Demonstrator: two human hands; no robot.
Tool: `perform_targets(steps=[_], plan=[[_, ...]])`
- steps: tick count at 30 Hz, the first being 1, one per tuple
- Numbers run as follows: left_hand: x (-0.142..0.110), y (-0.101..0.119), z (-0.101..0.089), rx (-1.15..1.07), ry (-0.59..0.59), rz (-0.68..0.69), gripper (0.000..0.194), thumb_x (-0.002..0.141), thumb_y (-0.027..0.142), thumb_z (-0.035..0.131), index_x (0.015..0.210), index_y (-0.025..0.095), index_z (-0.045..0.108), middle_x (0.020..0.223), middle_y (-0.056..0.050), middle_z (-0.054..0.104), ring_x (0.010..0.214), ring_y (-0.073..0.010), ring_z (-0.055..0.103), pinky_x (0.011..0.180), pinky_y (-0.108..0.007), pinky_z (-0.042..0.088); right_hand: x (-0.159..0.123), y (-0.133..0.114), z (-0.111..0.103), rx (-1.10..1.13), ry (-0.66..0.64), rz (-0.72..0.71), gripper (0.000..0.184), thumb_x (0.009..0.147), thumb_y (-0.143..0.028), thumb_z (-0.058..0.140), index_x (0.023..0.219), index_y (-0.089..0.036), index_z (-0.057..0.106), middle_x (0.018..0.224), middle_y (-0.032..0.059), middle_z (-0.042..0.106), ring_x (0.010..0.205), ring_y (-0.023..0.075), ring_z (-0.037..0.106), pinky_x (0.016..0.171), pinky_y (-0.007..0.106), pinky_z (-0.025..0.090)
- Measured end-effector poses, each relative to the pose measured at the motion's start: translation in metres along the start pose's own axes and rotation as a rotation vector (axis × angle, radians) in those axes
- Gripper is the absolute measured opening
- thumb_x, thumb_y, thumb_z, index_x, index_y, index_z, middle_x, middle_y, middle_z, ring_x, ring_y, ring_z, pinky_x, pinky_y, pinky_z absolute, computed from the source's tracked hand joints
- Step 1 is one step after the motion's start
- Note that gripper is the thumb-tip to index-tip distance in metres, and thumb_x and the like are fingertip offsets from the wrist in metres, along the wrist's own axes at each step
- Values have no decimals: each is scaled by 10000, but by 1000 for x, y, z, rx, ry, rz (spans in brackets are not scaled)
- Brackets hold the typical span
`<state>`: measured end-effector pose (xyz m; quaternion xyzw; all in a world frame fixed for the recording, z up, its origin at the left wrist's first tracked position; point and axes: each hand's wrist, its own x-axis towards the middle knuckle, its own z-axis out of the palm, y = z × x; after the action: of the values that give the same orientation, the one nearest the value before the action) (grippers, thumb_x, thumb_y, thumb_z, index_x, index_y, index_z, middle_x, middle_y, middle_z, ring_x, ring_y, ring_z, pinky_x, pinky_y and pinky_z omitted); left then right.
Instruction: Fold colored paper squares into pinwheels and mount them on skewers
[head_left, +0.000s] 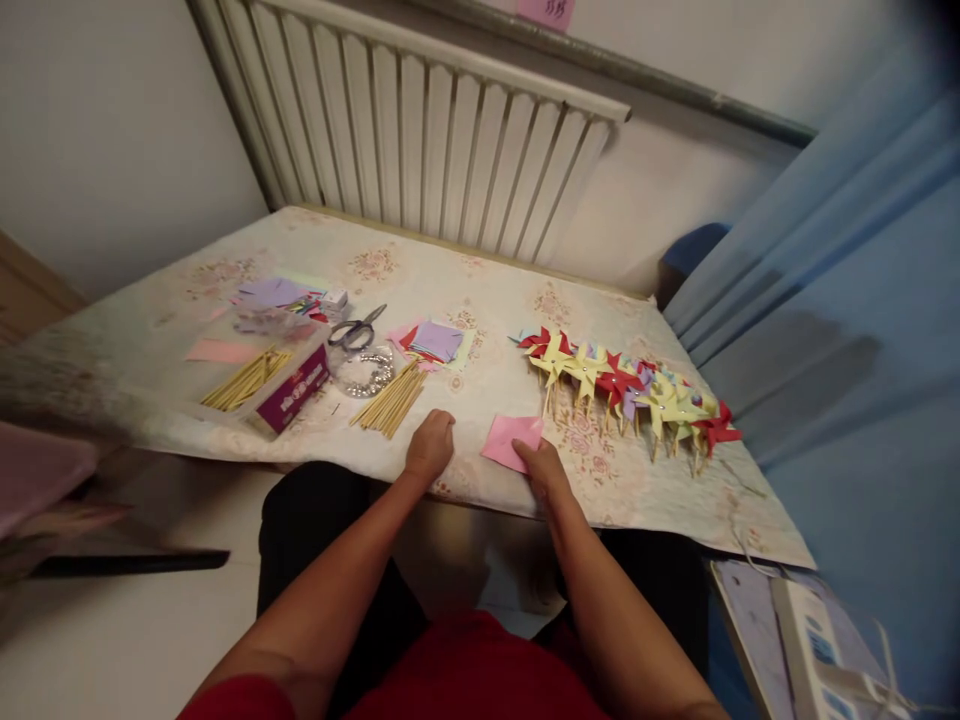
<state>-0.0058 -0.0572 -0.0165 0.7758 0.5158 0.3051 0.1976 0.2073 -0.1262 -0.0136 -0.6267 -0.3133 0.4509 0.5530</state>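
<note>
My right hand [546, 470] pinches a pink paper square [510, 440] by its right side, the thumb lying on top. The paper is just above the table's near edge. To the left, my left hand [431, 445] is closed with the fingers curled in; whatever it holds, if anything, is hidden. Beside it lies a fanned bundle of thin wooden sticks [390, 398]. Behind the sticks is a pile of coloured paper squares [437, 341], a purple one on top. Finished paper pinwheels [619, 380] on sticks lie in a row right of my right hand.
Left on the flowered tablecloth [510, 290] are scissors [358, 330], a round clear dish of small shiny pieces [367, 372], a purple-sided box [296, 390] with more sticks, and paper scraps [270, 293]. A radiator [435, 140] stands behind; a blue curtain [862, 330] hangs right.
</note>
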Motion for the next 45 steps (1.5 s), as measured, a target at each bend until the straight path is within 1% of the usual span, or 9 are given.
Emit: perform_targets(steps=[3,8,14,19,27,38,43,45], plan=[[-2,4,0,50,-7,-14,223,898,123,367,940,151,585,1005,-124,605,999,-216,561,919,-339,443,-2,-2,-2,39,-44,-15,291,604,-372,749,817,-184,687,671,-2,709,698,205,662,712,358,544],[-3,10,1,160,-31,-51,234,902,115,374,969,170,592,1045,-114,593,1029,-212,557,922,-340,438,-3,-2,-6,70,-96,-16,298,622,-387,728,832,-179,686,703,8,713,727,204,659,743,355,536],[-3,16,2,296,-66,-50,237,902,124,389,979,165,609,1075,-125,579,1028,-229,547,896,-345,434,-3,-2,-11,56,-123,-38,288,613,-374,723,820,-178,679,700,-9,705,739,198,645,734,347,532],[-4,19,3,381,-76,-57,238,905,136,397,996,166,614,1078,-123,571,994,-231,547,873,-347,429,0,3,-12,78,-131,-43,285,614,-372,725,817,-176,685,721,-4,712,732,191,638,724,330,526],[-4,19,3,383,-71,-51,231,907,133,393,991,171,604,1071,-124,554,1017,-230,531,882,-348,426,7,14,-14,87,-148,-35,326,635,-382,714,875,-162,694,738,8,715,719,197,637,725,340,521],[-4,17,5,419,-75,-49,199,911,145,414,971,187,599,1072,-106,562,1016,-221,538,885,-341,440,8,15,-13,108,-206,6,326,649,-399,701,902,-196,671,805,36,737,758,231,664,739,365,525],[-5,14,6,402,-49,-30,189,901,137,418,945,190,594,1052,-110,570,1006,-229,539,881,-352,447,8,15,-14,69,-196,-15,332,656,-403,697,919,-200,676,798,37,740,808,246,670,754,376,529],[-6,13,7,413,-7,-37,184,909,152,410,935,173,591,1034,-123,577,1027,-244,531,915,-374,436,7,14,-14,55,-190,-20,316,662,-392,698,911,-198,681,795,42,742,813,249,671,757,377,529]])
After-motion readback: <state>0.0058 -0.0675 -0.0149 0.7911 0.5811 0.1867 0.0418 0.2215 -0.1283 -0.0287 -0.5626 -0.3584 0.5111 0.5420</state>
